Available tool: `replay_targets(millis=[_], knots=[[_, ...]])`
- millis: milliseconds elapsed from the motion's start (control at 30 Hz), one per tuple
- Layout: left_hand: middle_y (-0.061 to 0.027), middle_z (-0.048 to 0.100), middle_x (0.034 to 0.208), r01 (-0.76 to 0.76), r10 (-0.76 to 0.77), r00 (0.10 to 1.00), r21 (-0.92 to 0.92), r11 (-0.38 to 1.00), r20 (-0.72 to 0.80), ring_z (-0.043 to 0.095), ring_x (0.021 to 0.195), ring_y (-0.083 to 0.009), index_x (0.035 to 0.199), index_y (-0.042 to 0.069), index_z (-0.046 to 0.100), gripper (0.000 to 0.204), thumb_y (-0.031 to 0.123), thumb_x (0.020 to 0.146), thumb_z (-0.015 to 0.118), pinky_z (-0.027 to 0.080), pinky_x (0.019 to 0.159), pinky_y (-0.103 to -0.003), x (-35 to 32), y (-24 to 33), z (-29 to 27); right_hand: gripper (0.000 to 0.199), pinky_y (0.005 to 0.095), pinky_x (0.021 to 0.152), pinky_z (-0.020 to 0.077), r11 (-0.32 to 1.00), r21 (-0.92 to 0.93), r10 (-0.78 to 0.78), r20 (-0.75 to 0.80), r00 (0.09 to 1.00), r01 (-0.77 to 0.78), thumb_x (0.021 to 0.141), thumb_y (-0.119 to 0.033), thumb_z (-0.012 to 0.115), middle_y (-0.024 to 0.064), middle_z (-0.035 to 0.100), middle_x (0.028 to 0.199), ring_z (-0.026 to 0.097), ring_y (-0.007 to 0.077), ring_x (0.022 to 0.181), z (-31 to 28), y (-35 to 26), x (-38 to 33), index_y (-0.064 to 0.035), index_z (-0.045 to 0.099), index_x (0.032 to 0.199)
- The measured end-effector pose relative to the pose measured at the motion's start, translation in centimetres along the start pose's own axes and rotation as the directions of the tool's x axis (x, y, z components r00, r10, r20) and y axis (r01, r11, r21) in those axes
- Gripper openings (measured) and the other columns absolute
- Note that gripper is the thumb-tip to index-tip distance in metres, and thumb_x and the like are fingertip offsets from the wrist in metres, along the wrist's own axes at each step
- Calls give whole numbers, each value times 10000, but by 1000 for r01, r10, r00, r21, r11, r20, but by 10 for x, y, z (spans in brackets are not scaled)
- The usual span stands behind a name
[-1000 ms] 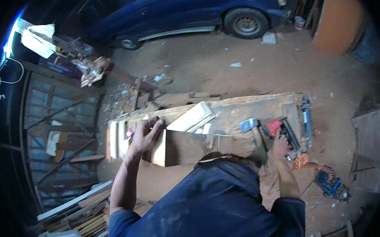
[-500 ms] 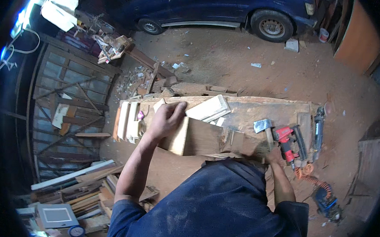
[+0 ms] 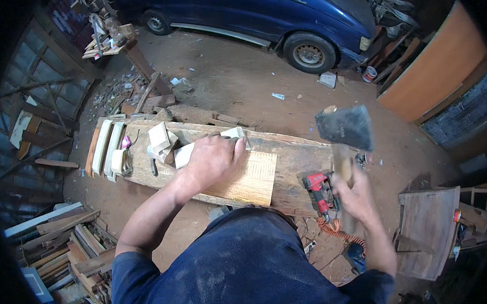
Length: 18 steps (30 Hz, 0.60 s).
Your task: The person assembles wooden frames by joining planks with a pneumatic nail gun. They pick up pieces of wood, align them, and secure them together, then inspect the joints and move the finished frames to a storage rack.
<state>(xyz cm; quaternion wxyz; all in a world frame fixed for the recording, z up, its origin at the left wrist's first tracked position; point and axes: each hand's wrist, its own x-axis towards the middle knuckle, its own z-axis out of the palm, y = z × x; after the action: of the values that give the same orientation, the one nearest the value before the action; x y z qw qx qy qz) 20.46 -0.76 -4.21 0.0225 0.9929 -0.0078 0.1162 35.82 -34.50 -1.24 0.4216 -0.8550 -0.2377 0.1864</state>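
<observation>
My right hand [image 3: 353,192] is closed round the wooden handle of a hatchet [image 3: 345,126], held up over the bench's right end; its broad dark blade is smeared by motion. My left hand [image 3: 213,159] grips a light wooden board [image 3: 256,177] by its left part, fingers curled over the far edge. The board rests on the workbench [image 3: 298,149], its grain facing up. Pale wood pieces [image 3: 234,133] show just beyond my left hand. A red nail gun [image 3: 319,190] lies below the hatchet, with an orange coiled hose.
Small wood blocks [image 3: 160,137] and pale strips [image 3: 101,146] sit on the bench's left part, near a pink-and-white item [image 3: 126,142]. Offcuts [image 3: 70,253] are heaped at lower left. A blue vehicle [image 3: 233,13] stands beyond the bench. A wooden panel structure [image 3: 427,230] stands at right.
The hatchet, lying on the bench before, is now lifted in my right hand. The board under my left hand has turned, its light grained face now up. The view has shifted right.
</observation>
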Motion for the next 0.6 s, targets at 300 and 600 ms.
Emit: replay_targets(millis=[300, 600], knots=[[-182, 661, 661, 114, -128, 989, -164, 980, -79, 658, 618, -383, 792, 30, 666, 250, 170, 972, 561, 539, 621, -502, 0, 4, -15, 462, 419, 658, 565, 887, -307, -221, 375, 900, 346, 1051, -360, 564, 197, 712, 939, 722, 299, 759, -13, -128, -5, 45, 618, 1267], [-160, 642, 661, 78, -98, 991, -199, 977, -95, 670, 654, -364, 830, 37, 653, 202, 170, 960, 574, 544, 625, -490, -3, 3, -8, 467, 513, 704, 549, 862, -435, -93, 371, 924, 261, 1032, -385, 586, 304, 671, 802, 705, 437, 760, 4, -137, 2, 67, 634, 1138]])
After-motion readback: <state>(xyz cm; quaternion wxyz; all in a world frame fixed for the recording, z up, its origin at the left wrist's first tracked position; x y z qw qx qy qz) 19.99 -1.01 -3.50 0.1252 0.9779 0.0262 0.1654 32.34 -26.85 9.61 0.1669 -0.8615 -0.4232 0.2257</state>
